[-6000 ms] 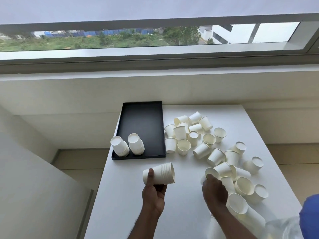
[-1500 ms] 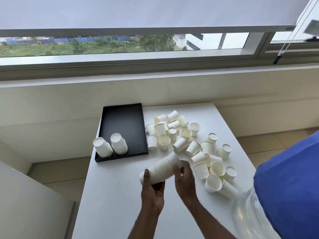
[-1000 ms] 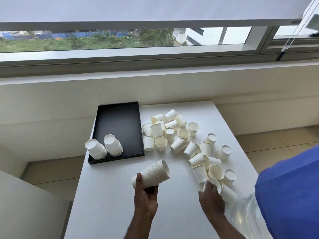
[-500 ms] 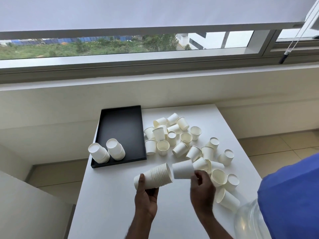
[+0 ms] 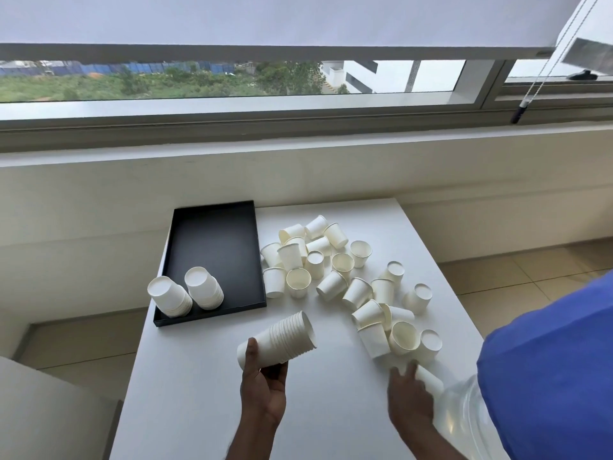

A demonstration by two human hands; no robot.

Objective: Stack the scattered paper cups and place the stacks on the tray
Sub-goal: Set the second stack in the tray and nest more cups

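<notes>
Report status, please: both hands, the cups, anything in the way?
Left hand holds nested stack, on its side above table. Right hand at a lying cup, grip unclear. Two stacks on tray; many loose cups on table. No obstacle before tray.

left hand: palm up, thumb along near side of stack, fingers curled under it, stack held tilted | left forearm: in from bottom centre | right hand: low, back up, fingertips at lying cup, blurred, grip unclear | right forearm: in from bottom right
</notes>
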